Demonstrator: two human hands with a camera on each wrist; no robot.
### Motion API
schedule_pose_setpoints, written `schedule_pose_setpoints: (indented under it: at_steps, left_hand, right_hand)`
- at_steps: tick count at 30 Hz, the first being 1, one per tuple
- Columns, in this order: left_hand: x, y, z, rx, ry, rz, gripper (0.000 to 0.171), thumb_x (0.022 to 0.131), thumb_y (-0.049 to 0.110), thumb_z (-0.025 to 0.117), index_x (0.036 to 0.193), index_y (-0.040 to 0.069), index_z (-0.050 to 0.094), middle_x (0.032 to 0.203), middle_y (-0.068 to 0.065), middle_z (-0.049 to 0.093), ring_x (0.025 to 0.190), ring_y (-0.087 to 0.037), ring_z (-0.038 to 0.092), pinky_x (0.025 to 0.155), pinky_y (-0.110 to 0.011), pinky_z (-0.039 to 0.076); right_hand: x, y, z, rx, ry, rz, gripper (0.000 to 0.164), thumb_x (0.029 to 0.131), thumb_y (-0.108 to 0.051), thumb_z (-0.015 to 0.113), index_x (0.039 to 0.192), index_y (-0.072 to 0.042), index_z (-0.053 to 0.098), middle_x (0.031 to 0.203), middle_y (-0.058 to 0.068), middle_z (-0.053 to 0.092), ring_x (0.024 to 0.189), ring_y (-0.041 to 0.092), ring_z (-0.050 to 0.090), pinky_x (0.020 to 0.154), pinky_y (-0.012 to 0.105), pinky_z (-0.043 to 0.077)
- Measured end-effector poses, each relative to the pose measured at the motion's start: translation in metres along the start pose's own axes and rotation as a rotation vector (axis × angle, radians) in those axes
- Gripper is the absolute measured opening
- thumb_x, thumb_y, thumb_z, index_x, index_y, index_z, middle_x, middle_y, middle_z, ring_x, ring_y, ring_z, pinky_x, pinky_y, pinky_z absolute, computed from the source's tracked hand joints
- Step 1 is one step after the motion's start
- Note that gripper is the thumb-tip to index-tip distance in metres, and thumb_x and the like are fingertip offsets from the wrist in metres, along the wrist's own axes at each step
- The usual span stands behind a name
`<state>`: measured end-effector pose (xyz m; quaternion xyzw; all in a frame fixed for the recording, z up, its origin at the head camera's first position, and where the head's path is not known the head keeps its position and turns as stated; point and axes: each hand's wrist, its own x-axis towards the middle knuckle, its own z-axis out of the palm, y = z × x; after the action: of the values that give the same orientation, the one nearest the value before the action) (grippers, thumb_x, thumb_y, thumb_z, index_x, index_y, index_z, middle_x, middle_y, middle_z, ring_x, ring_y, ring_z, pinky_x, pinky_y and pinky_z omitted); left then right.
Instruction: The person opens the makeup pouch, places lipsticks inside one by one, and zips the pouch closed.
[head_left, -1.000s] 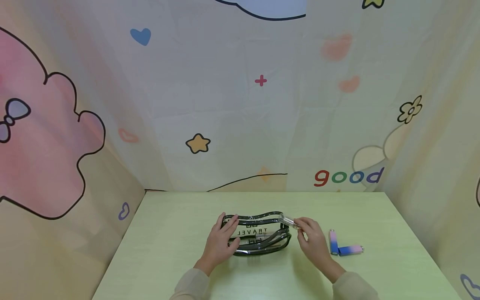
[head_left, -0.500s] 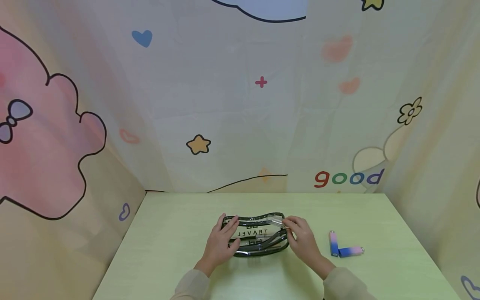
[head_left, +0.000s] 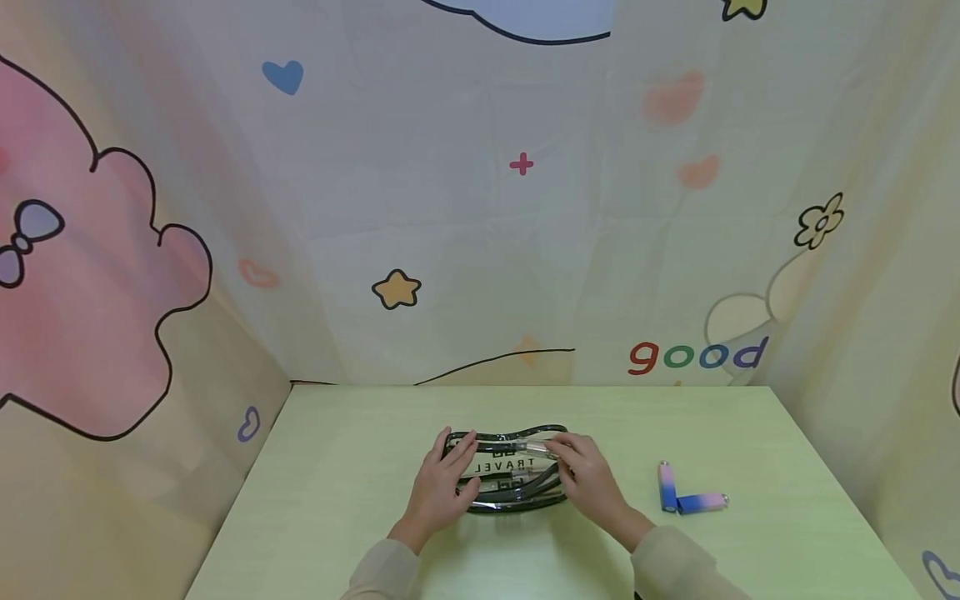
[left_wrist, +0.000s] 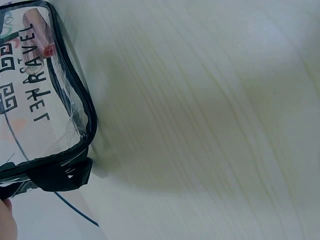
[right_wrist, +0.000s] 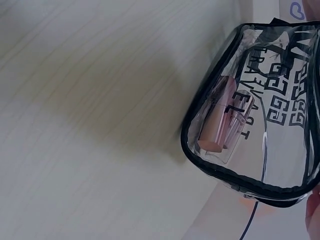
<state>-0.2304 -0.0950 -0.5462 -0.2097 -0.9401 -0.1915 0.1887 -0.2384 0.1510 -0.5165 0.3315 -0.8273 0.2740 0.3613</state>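
A clear travel pouch (head_left: 513,505) with black trim and printed lettering lies on the table between both hands. My left hand (head_left: 437,492) holds its left end, fingers over the far rim and thumb at the near one. With its fingertips, my right hand (head_left: 598,485) pinches a shiny clear-and-silver tube (head_left: 537,450) over the right part of the pouch's mouth. Through the plastic in the right wrist view, a pinkish lipstick-like tube (right_wrist: 218,117) shows beside a clearer one. The left wrist view also shows a pinkish tube (left_wrist: 37,27) behind the lettering.
Right of the right hand lie two small sticks shaded pink to blue, one pointing away (head_left: 667,487) and one lying sideways (head_left: 702,502). The pale green table (head_left: 337,442) meets a patterned cloth backdrop (head_left: 480,250) behind and at both sides.
My right hand has moved left with the tube, from beside the pouch's right end to over its mouth. The left hand and the two pink-and-blue sticks keep their places.
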Motion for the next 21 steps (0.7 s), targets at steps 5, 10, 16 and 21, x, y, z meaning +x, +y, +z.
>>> schedule_pose_setpoints:
  at_steps: [5, 10, 16, 21]
  left_hand:
    - [0.000, -0.001, 0.000, -0.003, -0.009, -0.005, 0.050, 0.082, 0.030, 0.054, 0.129, 0.015, 0.047, 0.139, 0.010, 0.038, 0.133, -0.028, 0.024, 0.100, -0.046, 0.032]
    - [0.000, -0.001, 0.000, -0.003, -0.020, -0.013, 0.050, 0.083, 0.032, 0.052, 0.130, 0.015, 0.046, 0.139, 0.010, 0.037, 0.134, -0.027, 0.023, 0.100, -0.046, 0.032]
    - [0.000, -0.001, 0.001, -0.019, -0.019, -0.012, 0.050, 0.083, 0.031, 0.052, 0.130, 0.016, 0.046, 0.139, 0.011, 0.037, 0.134, -0.027, 0.022, 0.099, -0.048, 0.032]
    - [-0.001, -0.002, 0.001, -0.018, -0.011, -0.002, 0.050, 0.082, 0.031, 0.053, 0.130, 0.015, 0.046, 0.139, 0.011, 0.037, 0.133, -0.027, 0.023, 0.099, -0.047, 0.032]
  right_hand:
    - [0.002, 0.000, 0.005, -0.013, -0.038, -0.043, 0.030, 0.064, 0.011, 0.059, 0.090, -0.001, 0.067, 0.090, 0.009, 0.061, 0.080, 0.019, 0.053, 0.066, 0.028, 0.046]
    - [0.003, 0.000, 0.010, -0.030, -0.049, -0.081, 0.030, 0.062, 0.011, 0.062, 0.089, -0.001, 0.067, 0.089, 0.009, 0.061, 0.079, 0.019, 0.053, 0.066, 0.029, 0.046]
    - [0.007, -0.004, 0.012, -0.052, -0.067, -0.096, 0.028, 0.063, 0.010, 0.063, 0.087, -0.003, 0.067, 0.089, 0.007, 0.060, 0.080, 0.019, 0.054, 0.068, 0.030, 0.047]
    - [0.009, -0.006, 0.013, -0.058, -0.088, -0.090, 0.028, 0.063, 0.009, 0.065, 0.087, -0.005, 0.067, 0.088, 0.006, 0.061, 0.082, 0.019, 0.056, 0.071, 0.034, 0.047]
